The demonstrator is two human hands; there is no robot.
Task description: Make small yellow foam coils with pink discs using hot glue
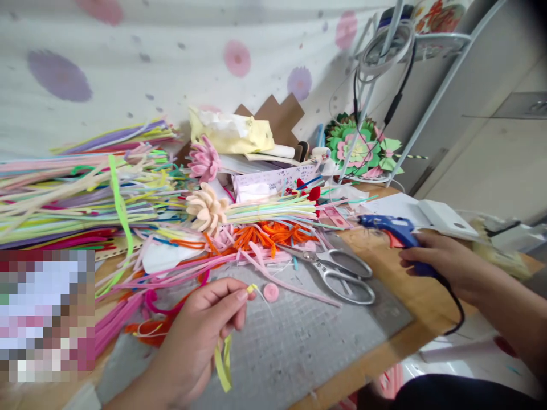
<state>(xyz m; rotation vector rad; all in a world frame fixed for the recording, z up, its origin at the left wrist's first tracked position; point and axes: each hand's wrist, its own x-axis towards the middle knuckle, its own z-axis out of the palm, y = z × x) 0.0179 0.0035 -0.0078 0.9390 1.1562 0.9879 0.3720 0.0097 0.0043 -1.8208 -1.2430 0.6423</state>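
My left hand (205, 330) is closed over the grey cutting mat (294, 341), pinching a small yellow piece (252, 288) between thumb and fingertips. A yellow-green ribbon (223, 364) hangs below the palm, and a thin whitish strand trails from the fingertips. Just right of the fingertips lies a pink coiled disc (270, 292) on the mat. My right hand (440, 259) grips a blue glue gun (395, 226) at the right side of the table, its nozzle pointing left. Silver-handled scissors (348, 277) rest on the mat between the hands.
Bundles of coloured pipe cleaners (85, 193) fill the left and back. Orange loops (273, 234), a cream flower (207, 209) and a pink flower (204, 159) lie among them. A white rack (440, 42) with cables stands behind right. The wooden table edge (342, 384) runs along the front.
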